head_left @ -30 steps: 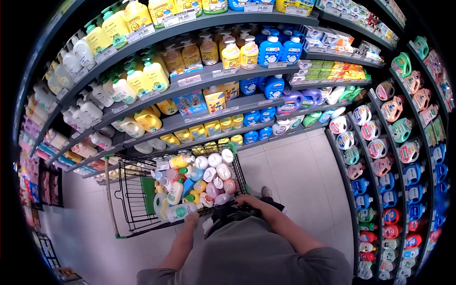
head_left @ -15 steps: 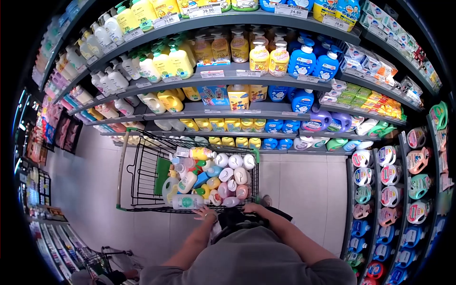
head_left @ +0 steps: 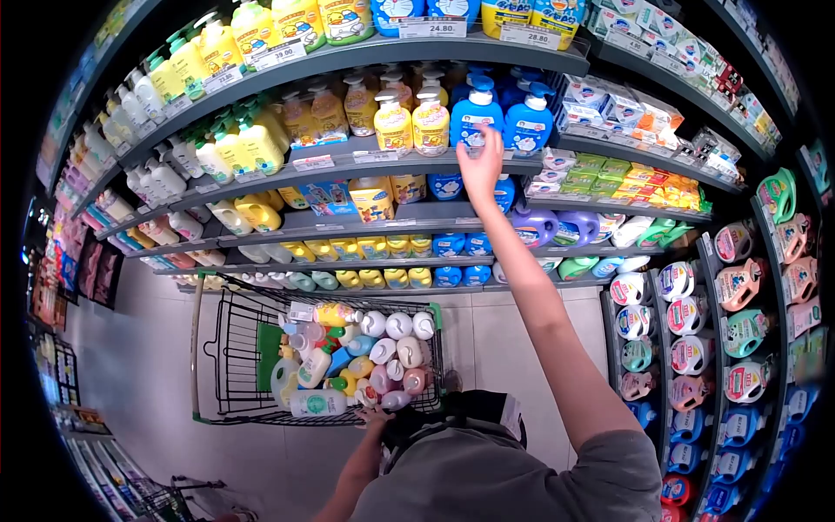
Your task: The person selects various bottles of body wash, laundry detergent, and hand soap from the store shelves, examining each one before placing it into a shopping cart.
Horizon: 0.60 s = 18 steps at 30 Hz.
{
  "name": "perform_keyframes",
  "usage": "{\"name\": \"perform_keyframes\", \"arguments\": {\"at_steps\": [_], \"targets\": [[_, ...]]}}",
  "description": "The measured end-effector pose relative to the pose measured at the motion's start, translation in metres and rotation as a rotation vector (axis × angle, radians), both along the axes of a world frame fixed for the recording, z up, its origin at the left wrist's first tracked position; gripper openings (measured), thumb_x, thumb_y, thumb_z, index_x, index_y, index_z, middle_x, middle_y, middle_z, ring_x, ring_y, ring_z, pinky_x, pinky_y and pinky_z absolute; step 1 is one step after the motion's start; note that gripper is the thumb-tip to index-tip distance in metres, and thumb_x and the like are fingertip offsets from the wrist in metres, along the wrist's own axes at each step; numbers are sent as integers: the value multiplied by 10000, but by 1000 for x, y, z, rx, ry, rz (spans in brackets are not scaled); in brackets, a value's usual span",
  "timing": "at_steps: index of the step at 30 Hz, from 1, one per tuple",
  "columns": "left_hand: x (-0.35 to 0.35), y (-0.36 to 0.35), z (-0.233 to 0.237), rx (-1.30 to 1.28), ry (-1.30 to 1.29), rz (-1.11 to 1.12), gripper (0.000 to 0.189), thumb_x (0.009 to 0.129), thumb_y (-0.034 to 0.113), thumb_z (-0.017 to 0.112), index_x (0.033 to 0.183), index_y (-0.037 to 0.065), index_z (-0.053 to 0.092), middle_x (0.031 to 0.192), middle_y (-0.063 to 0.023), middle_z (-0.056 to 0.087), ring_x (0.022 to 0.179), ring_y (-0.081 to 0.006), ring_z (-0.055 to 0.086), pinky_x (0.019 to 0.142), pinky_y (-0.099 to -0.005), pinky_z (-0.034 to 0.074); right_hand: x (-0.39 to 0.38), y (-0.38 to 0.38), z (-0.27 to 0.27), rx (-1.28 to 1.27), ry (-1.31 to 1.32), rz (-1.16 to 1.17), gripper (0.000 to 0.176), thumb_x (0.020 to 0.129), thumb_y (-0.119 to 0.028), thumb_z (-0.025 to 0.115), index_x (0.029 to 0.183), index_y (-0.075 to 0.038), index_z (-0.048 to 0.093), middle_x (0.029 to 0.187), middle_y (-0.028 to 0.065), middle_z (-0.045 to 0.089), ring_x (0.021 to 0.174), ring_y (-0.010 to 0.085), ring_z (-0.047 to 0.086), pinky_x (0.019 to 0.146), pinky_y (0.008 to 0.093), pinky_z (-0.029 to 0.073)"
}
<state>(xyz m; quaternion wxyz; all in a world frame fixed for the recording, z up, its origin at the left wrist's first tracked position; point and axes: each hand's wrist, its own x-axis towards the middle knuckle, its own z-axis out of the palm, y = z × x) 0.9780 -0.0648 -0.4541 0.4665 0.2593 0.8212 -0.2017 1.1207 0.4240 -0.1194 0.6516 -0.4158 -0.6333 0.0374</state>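
Observation:
My right hand [head_left: 482, 163] is stretched out to the shelf, fingers curved and apart, in front of a blue pump bottle [head_left: 475, 111]. It overlaps the lower part of that bottle in this view. A second blue pump bottle [head_left: 527, 120] stands just to its right, and yellow pump bottles [head_left: 411, 127] stand to its left. Down by the near side of the shopping cart [head_left: 198, 348], my left hand [head_left: 374, 418] has its fingers spread near the rim. Beside that hand, inside the cart, lies a clear bottle with a green label [head_left: 317, 403].
Many pump bottles, such as a white-topped one [head_left: 399, 325], fill the right part of the cart. Curved shelves of bottles rise ahead, with boxed soaps [head_left: 600, 178] at the right. Another rack of detergent jugs [head_left: 744, 333] stands on my right. A second cart [head_left: 165, 500] is at lower left.
My right hand has gone from beside my body up to the blue pump bottles. My left hand stays near the cart rim. The view has shifted, moving the shelves and cart leftward.

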Motion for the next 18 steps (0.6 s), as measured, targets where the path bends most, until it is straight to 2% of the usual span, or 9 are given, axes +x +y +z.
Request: {"name": "perform_keyframes", "arguments": {"at_steps": [3,7,9,10,11,12,13,14,18], "targets": [[6,-6,-1,32,-29,-16,867,736,572,518,1402,170,136,1457,-167,39,1310,-431,-94,969,-675,55,7,53,56,-4,34,-149,727,593,-189,765,1181,16,390,1109,194,511,1024,335,478,871,380,394],[5,13,-13,17,11,-45,785,783,606,419,1396,176,185,1464,-143,34,1312,-421,-102,945,-700,37,15,81,65,-595,-117,58,861,536,-275,807,1195,57,364,1102,213,519,1025,344,484,887,372,401],[-13,60,-1,147,-136,-224,869,780,680,286,1404,109,89,1423,-239,117,1299,-437,128,1048,-544,42,16,96,42,-438,-388,-56,772,528,-285,818,1126,24,441,1100,197,531,1048,308,497,891,352,418],[0,109,84,136,-217,-209,850,788,670,290,1400,101,135,1415,-248,139,1285,-447,176,1072,-489,57,17,93,42,-430,-385,-56,744,526,-286,821,1100,17,457,1095,184,535,1053,301,494,889,348,420],[-24,146,31,171,-182,-947,796,808,622,359,1379,85,218,1407,-264,148,1285,-451,163,1080,-403,116,19,89,44,-422,-377,-55,717,524,-286,823,1075,10,474,1090,171,538,1057,294,490,886,345,422],[3,181,118,617,-68,-302,774,808,556,463,1358,53,257,1402,-273,151,1292,-451,133,1069,-430,133,23,89,45,-422,-391,-45,758,498,-294,833,1086,14,467,1086,169,539,1029,305,503,882,349,423],[-28,227,47,961,-44,-473,801,795,524,524,1347,13,250,1384,-310,143,1305,-431,106,1061,-426,146,26,88,44,-425,-386,-49,758,498,-294,833,1086,14,467,1086,169,539,1029,305,503,882,349,423],[5,263,166,1218,-222,-169,805,761,519,583,1325,19,301,1358,-339,171,1291,-416,173,1044,-432,190,28,86,43,-355,-399,-41,764,484,-291,837,1083,12,471,1077,164,540,1011,308,512,873,352,428],[39,385,325,1819,-200,-514,811,657,226,742,1310,37,300,1353,-196,296,1246,-346,303,1019,-392,269,45,64,37,-237,-388,200,655,459,-188,823,1044,-74,550,1019,114,504,952,318,521,817,375,440]]}}
